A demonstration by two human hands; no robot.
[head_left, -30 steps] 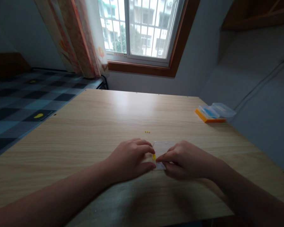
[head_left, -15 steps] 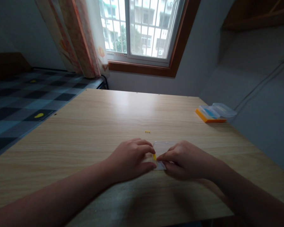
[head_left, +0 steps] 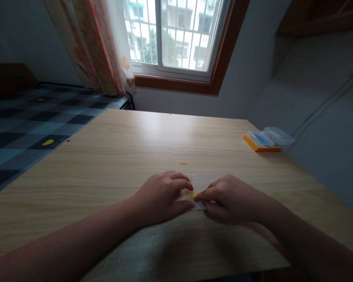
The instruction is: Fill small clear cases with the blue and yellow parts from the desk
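A small clear plastic plate (head_left: 202, 181) lies flat on the wooden table (head_left: 129, 152) near its front edge. My left hand (head_left: 161, 197) rests on the plate's left side with its fingers curled, thumb pressed at the plate's edge. My right hand (head_left: 229, 197) pinches thumb and forefinger together over a tiny yellow piece (head_left: 191, 194) on the plate. The two hands almost touch at that piece. Three tiny yellow beads (head_left: 183, 163) lie loose on the table just beyond the plate.
A compartmented plastic box with an orange base (head_left: 263, 141) sits at the table's far right edge, by the wall. A checked bed (head_left: 26, 125) lies to the left. A window and curtain stand behind the table.
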